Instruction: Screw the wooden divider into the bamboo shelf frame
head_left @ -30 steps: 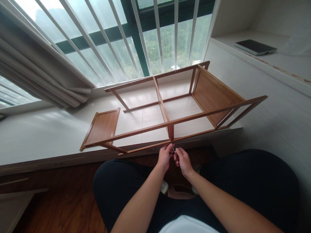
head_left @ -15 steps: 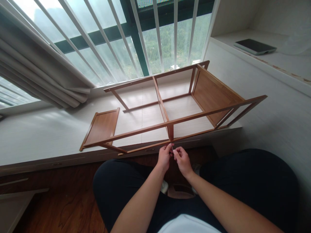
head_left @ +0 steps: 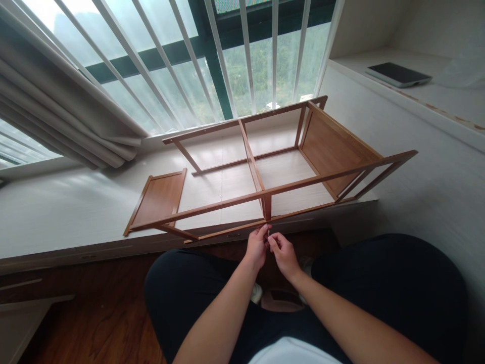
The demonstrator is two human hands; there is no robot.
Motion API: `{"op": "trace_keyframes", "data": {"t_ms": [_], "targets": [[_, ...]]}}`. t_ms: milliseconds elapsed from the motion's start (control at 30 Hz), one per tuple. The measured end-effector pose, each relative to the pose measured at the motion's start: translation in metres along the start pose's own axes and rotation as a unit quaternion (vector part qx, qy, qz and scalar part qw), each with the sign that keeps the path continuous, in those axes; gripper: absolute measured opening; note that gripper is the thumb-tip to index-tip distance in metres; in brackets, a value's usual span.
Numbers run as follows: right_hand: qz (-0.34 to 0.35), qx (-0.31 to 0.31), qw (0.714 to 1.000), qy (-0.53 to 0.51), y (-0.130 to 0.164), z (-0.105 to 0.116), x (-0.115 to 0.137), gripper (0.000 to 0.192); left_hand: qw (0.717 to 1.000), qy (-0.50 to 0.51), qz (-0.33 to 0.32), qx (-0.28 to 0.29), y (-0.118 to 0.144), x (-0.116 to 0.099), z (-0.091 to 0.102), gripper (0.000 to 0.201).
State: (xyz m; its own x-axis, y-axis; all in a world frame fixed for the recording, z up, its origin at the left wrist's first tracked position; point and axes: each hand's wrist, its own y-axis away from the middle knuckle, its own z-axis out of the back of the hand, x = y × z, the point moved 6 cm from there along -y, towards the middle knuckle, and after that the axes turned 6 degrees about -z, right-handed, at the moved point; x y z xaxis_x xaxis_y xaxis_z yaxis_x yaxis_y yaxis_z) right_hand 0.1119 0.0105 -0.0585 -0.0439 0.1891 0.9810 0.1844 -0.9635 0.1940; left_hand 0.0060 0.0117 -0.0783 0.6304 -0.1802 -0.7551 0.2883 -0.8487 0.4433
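Two hands meet at the near edge of a wooden frame, low centre of view. Far left: grey curtain (head_left: 56,106) bunched against a barred window (head_left: 212,55), hanging down to a white window ledge (head_left: 68,212). On the ledge, a loose brown panel (head_left: 158,198) lies flat, its right end just beside the left end of the wooden frame (head_left: 265,172). Frame lies on its side along the ledge: long thin rails, one cross rail through the middle, a solid panel closing its right end, near rail overhanging the ledge toward the person. Left hand (head_left: 256,246) sits just under the joint where the middle cross piece meets the near rail, its fingers (head_left: 262,233) curled and drawn together at the tips. Right hand (head_left: 283,254) is touching it from the right, fingers bent inward, pinching a small metal tool (head_left: 268,230); the thin, pale shaft stands nearly upright between the two hands, tip up at the underside of the near rail. Whether the left fingertips also grip the shaft, cannot tell: too small. Both forearms run up from the bottom edge over dark-trousered knees; brown wood floor (head_left: 94,313) below. Far right: white raised surface carrying a dark flat tablet (head_left: 397,73), well apart from the frame.
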Motion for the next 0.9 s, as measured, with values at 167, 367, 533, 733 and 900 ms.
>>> {"op": "trace_keyframes", "data": {"t_ms": [167, 367, 533, 733, 900], "targets": [[-0.089, 0.011, 0.99, -0.113, -0.004, -0.005, -0.016, 0.034, 0.999, -0.014, 0.006, 0.038, -0.002, 0.004, -0.003, 0.045], [-0.182, 0.043, 0.95, -0.252, -0.004, -0.015, -0.028, 0.038, 0.998, -0.042, 0.017, 0.038, -0.001, 0.004, -0.002, 0.046], [-0.216, 0.048, 0.92, -0.323, -0.002, -0.017, -0.03, 0.037, 0.997, -0.065, 0.012, 0.029, 0.002, 0.002, -0.003, 0.046], [-0.181, 0.023, 0.944, -0.275, -0.004, -0.012, -0.029, 0.036, 0.997, -0.069, 0.004, 0.038, 0.002, 0.003, -0.004, 0.044], [-0.117, 0.018, 0.982, -0.149, -0.003, -0.007, -0.019, 0.038, 0.997, -0.065, -0.006, 0.034, -0.001, 0.004, -0.002, 0.045]]}}
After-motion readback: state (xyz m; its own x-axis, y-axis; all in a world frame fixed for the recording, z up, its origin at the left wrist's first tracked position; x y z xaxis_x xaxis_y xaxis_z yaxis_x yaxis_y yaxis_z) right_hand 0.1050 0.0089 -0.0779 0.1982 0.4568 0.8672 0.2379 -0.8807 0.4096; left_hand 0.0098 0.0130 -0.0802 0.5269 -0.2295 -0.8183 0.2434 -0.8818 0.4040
